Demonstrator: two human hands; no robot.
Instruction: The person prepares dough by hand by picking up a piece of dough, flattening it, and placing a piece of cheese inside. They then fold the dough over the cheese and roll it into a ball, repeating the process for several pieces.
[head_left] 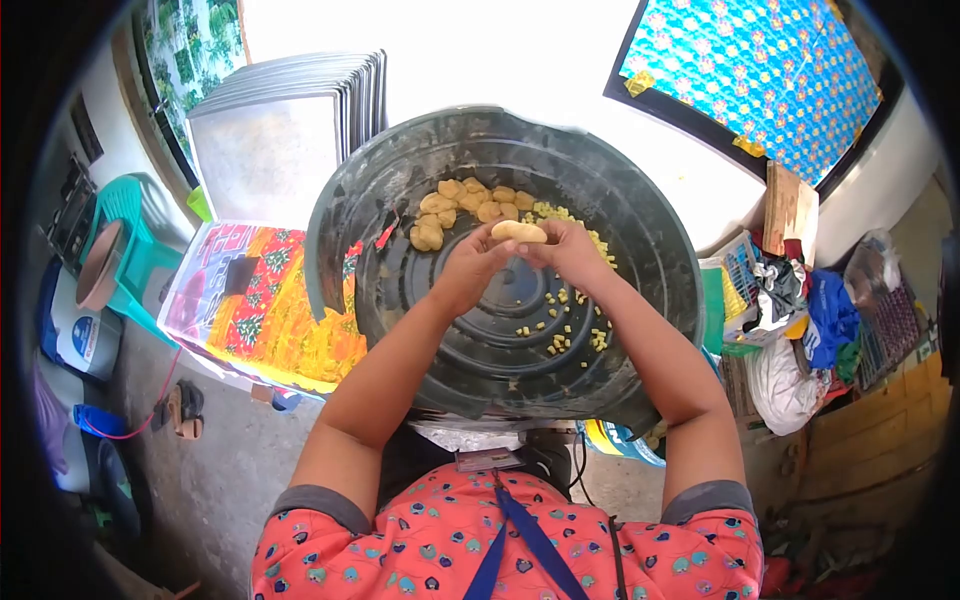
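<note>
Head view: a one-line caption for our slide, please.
Both hands hold a pale, rounded piece over a dark basin of yellowish lumps and small cubes.

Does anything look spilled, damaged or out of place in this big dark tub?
Small yellow cubes lie scattered in the near right part of the dark tub, loose from the denser ones farther back. A red patch at its left stands out too; whether scrap or gap, I can't tell.

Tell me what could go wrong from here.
The oblong, pale yellow piece could slip from the left hand and right hand, which appear to hold it mainly by the fingers. The right forearm might brush the small, yellow cubes scattered in the round, dark basin. Leaning forward could swing the flat, blue lanyard towards the basin.
</note>
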